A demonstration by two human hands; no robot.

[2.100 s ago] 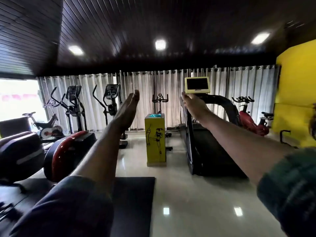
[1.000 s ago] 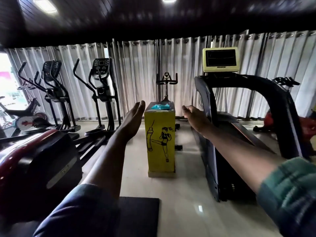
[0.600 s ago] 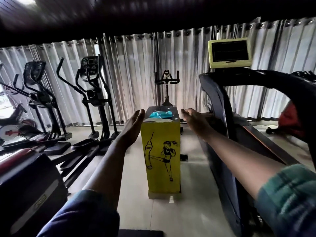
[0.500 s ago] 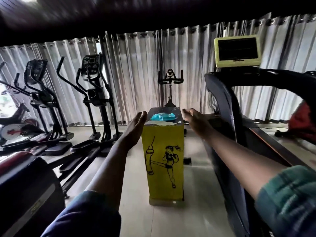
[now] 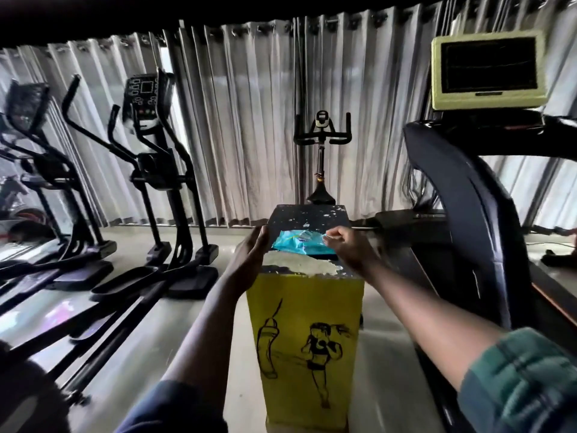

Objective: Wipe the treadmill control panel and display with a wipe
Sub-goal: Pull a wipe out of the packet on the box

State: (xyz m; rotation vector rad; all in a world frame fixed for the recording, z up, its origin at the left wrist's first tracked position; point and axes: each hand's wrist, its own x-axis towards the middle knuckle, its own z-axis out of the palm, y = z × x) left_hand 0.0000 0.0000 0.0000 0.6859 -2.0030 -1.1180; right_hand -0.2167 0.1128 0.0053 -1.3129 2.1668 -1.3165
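Left hand (image 5: 253, 254) rests straight-fingered against the yellow box (image 5: 306, 339) at its left edge, not on the blue wipe pack (image 5: 299, 246) lying on top. Right hand (image 5: 349, 248) pinches the pack's right end. 1 tug could drag the unheld pack off. Treadmill display (image 5: 488, 68) is far right.

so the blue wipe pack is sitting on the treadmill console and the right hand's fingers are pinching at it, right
Not quite. The head view shows the blue wipe pack lying on top of the yellow stand, not on the treadmill console, which is up to the right. The rest holds: the right hand pinches at the pack with its fingers.
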